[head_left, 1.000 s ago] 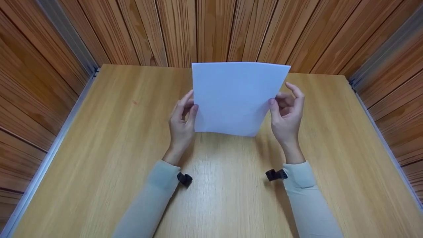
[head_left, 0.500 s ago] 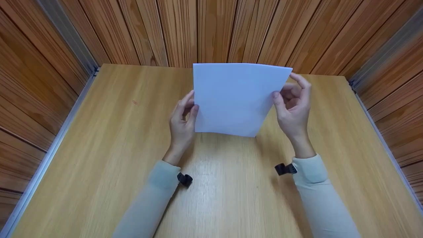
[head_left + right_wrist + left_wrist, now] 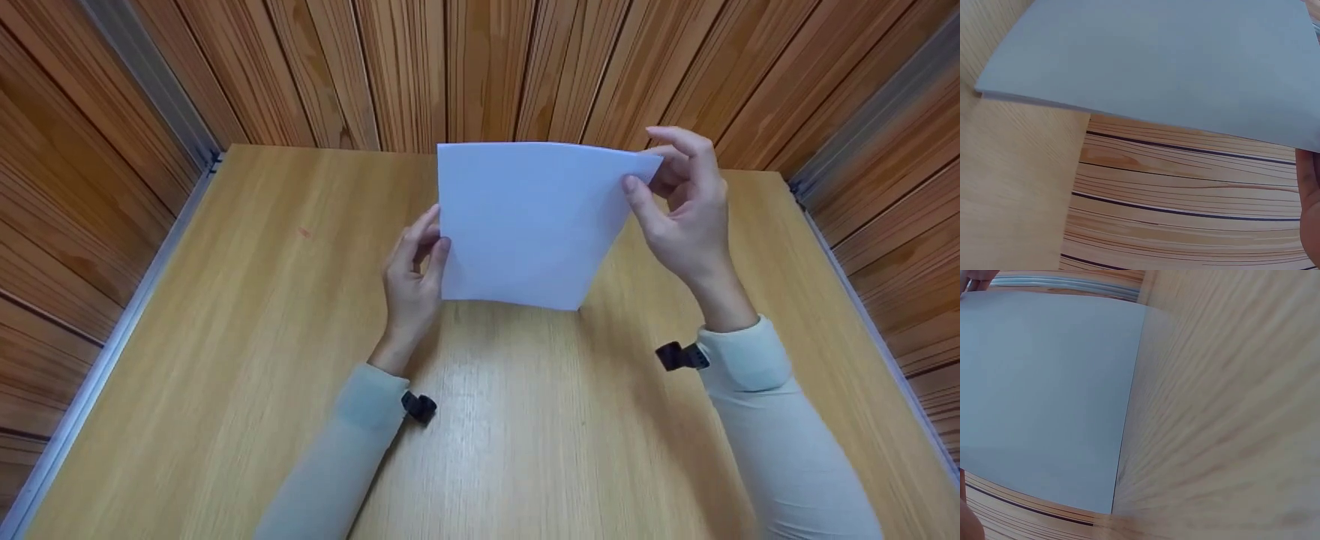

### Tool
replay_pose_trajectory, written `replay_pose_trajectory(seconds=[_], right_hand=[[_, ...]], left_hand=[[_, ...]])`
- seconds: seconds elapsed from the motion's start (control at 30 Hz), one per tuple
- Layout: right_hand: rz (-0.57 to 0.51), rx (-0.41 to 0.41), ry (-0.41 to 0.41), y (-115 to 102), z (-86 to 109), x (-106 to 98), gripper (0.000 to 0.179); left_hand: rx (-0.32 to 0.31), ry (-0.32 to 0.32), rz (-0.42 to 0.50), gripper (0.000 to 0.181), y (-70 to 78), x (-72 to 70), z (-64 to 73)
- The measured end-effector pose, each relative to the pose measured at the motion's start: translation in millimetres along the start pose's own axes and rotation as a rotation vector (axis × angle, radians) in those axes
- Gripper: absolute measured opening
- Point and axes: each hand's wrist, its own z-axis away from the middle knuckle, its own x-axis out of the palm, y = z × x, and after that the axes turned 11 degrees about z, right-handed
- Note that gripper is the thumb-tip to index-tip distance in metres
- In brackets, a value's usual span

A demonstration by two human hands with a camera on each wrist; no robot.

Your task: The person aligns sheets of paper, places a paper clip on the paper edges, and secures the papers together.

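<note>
White paper (image 3: 529,225) stands tilted up over the wooden table, its lower edge touching or close to the surface. Several layers show along its side edge in the right wrist view, where the paper (image 3: 1174,62) fills the upper part. My left hand (image 3: 412,274) pinches the left edge, thumb in front and fingers partly hidden behind. Near the upper right corner, my right hand (image 3: 690,202) pinches the paper between thumb and fingers, with the index finger raised above that corner. The left wrist view shows the paper (image 3: 1044,394) slightly bowed.
The wooden table (image 3: 495,435) lies under both forearms. Behind it rises a plank wall (image 3: 480,67), with more plank walls at left and right. Metal strips (image 3: 124,330) run along the table's sides. A small reddish mark (image 3: 304,232) shows on the left of the tabletop.
My right hand has slid up along the paper's right edge to the upper corner, its forearm shifting right and forward. My left hand and the paper have hardly moved.
</note>
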Motion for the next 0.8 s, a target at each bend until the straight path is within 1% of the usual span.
replay_pose_trajectory(seconds=[0.1, 0.3, 0.37, 0.53, 0.63, 0.8], right_hand=[[0.057, -0.046, -0.049, -3.1, -8.8, -5.5, 0.049], [0.124, -0.073, -0.145, -12.2, -26.1, -13.9, 0.046], [0.145, -0.104, -0.176, -14.9, -31.5, -15.3, 0.044], [0.211, -0.196, -0.241, -21.2, -43.8, -16.3, 0.039], [0.258, -0.234, -0.306, -25.2, -50.6, -18.0, 0.039], [0.339, -0.278, -0.435, -33.4, -60.5, -19.6, 0.038]], left_hand=[[0.000, -0.003, 0.001, 0.043, 0.5, 0.5, -0.4], [-0.004, 0.000, 0.009, 0.043, 0.6, 0.4, -0.6], [-0.004, -0.001, 0.009, 0.043, 0.6, 0.0, -0.7], [0.023, 0.002, 0.001, 0.043, -1.4, -0.5, -1.4], [0.034, 0.003, -0.002, 0.042, -1.6, -0.5, -1.4], [0.019, -0.001, 0.001, 0.042, -0.6, 0.3, -1.2]])
